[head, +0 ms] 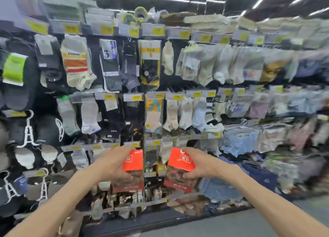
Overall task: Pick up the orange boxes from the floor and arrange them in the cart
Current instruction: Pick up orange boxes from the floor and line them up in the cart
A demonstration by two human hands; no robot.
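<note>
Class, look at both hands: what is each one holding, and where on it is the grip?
Each holds an orange box. The left hand grips the left box along its left side; the right hand grips the right box along its right side.

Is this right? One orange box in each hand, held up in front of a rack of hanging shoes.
Not quite. The left hand and right hand each hold an orange box, left box and right box, but the head view shows the rack hung with socks, not shoes.
</note>
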